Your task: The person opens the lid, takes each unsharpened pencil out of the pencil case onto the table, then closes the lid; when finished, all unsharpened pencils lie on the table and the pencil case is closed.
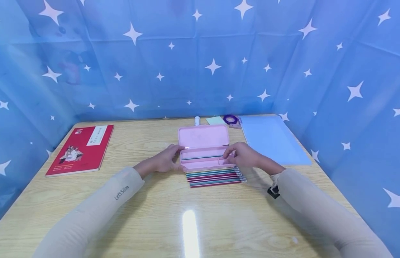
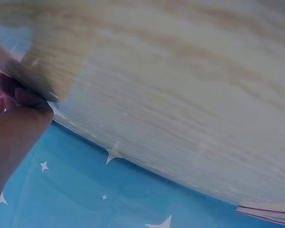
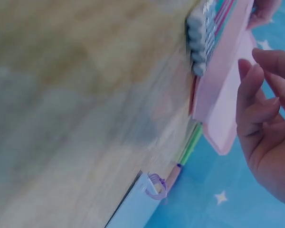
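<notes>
A pink pencil case [image 1: 203, 137] lies open on the table, its lid tilted back. One dark pencil [image 1: 200, 158] lies inside the case's tray. My left hand [image 1: 166, 158] grips the case's left end, with fingers at the hinge side and thumb at the front. Over the tray's right part, my right hand [image 1: 243, 154] has loosely bent fingers by the pencil's right end. In the right wrist view nothing shows between the right fingertips [image 3: 251, 76]. Several red, teal and dark pencils [image 1: 214, 178] lie in a row along the case's front, their silvery ends to the right.
A red book [image 1: 80, 150] lies at the left. Behind the case are a white tube [image 1: 197, 121], pale green paper [image 1: 215, 120] and a purple tape roll [image 1: 230, 119]. A blue spiral-bound pad [image 1: 274, 139] lies at the right. Star-patterned blue cloth [image 1: 174, 71] hangs behind the table.
</notes>
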Demonstrator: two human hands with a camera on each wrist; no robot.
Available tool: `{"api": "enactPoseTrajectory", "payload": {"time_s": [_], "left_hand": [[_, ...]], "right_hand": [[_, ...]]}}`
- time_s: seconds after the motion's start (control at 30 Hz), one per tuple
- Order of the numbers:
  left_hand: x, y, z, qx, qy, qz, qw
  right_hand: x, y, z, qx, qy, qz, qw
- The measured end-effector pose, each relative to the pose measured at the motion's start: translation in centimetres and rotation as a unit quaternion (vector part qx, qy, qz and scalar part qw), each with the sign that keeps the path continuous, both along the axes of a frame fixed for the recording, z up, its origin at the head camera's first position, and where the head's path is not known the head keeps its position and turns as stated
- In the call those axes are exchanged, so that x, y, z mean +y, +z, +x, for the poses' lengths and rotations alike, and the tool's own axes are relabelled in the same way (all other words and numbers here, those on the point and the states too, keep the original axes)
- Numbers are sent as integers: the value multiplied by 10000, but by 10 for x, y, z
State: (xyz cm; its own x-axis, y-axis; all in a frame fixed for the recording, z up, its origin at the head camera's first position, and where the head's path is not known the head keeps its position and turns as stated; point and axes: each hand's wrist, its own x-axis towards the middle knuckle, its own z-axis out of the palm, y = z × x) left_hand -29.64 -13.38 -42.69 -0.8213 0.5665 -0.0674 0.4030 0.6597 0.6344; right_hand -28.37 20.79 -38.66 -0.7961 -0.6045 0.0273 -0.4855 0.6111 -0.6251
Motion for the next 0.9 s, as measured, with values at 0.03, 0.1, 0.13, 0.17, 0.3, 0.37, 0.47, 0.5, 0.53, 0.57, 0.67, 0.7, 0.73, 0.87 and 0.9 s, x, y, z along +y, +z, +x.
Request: {"api": "enactPoseTrajectory", "payload": {"time_s": [0.03, 0.1, 0.13, 0.17, 0.3, 0.37, 0.47, 0.5, 0.53, 0.57, 0.67, 0.7, 0.73, 0.87, 0.9], "left_hand": [[0, 0, 0, 11, -12, 2, 10000], [0, 0, 0, 29, -9, -40, 10000], [0, 0, 0, 42, -18, -42, 10000], [0, 0, 0, 46, -7, -56, 10000], [0, 0, 0, 46, 13, -47, 10000], [0, -1, 0, 34, 22, -14, 10000], [0, 1, 1, 17, 18, 34, 10000], [0, 1, 1, 2, 23, 42, 10000], [0, 1, 0, -2, 29, 32, 10000], [0, 1, 0, 3, 27, 26, 10000], [0, 1, 0, 1, 22, -4, 10000], [0, 0, 0, 3, 13, -16, 10000], [0, 0, 0, 0, 9, -24, 10000], [1, 1, 1, -13, 15, -38, 10000], [0, 2, 2, -22, 29, -33, 10000]], "right_hand": [[-1, -1, -4, 1, -71, -6, 10000], [-3, -2, -10, -38, -213, -15, 9998], [-4, -2, -13, -48, -286, 1, 9996], [-4, -3, -15, -43, -337, 26, 9994], [-9, -4, -24, -22, -452, 230, 9987], [-10, -6, -27, -17, -468, 373, 9982], [-12, -9, -31, -106, -481, 526, 9974], [-12, -9, -32, -168, -501, 562, 9970], [-13, -10, -33, -229, -505, 591, 9967], [-13, -11, -35, -280, -497, 615, 9965], [-13, -12, -37, -358, -389, 701, 9961], [-13, -12, -37, -355, -323, 738, 9961], [-13, -12, -38, -347, -244, 768, 9961], [-12, -10, -38, -329, 17, 812, 9962], [-12, -10, -38, -330, 44, 802, 9962]]}}
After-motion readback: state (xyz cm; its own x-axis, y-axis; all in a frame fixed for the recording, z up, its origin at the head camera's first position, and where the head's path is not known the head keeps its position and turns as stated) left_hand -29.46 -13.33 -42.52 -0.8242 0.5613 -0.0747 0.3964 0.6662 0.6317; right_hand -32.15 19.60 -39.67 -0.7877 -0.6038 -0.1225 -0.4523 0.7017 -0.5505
